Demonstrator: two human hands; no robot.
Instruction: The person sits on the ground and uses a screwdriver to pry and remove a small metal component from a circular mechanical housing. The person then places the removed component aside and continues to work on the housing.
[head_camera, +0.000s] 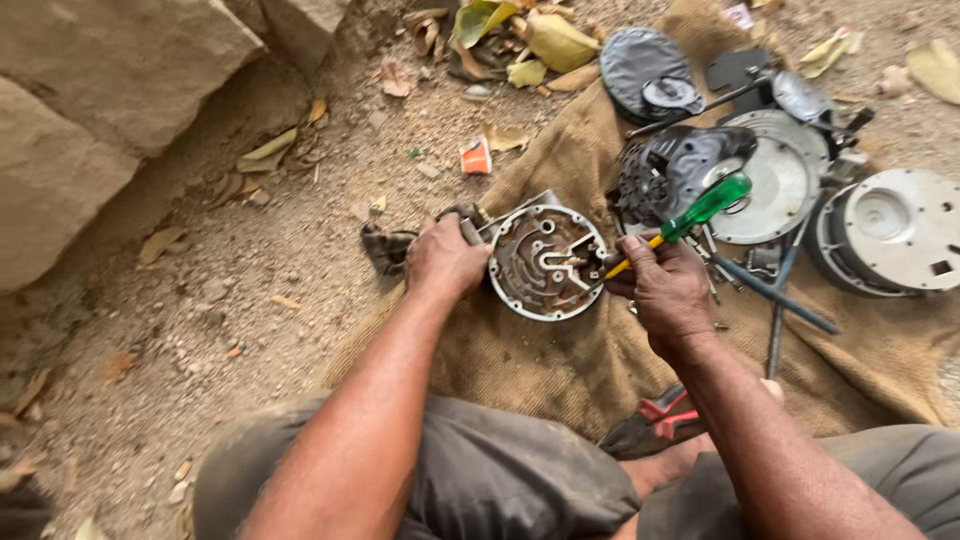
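A round metal cover plate (545, 262), rusty inside with a bright rim, stands tilted on a burlap cloth (560, 355). My left hand (443, 258) grips its left edge. My right hand (668, 290) holds a screwdriver with a green and yellow handle (708, 205), its tip reaching into the right side of the plate's inner face. Both forearms stretch out over my knees.
On the cloth to the right lie a black motor body (670, 165), round silver covers (885, 230), a dark lid (645, 65) and long tools (775, 300). A red and black tool (655, 420) rests by my leg. Large stones (90, 90) flank the left; sandy ground holds dry leaves.
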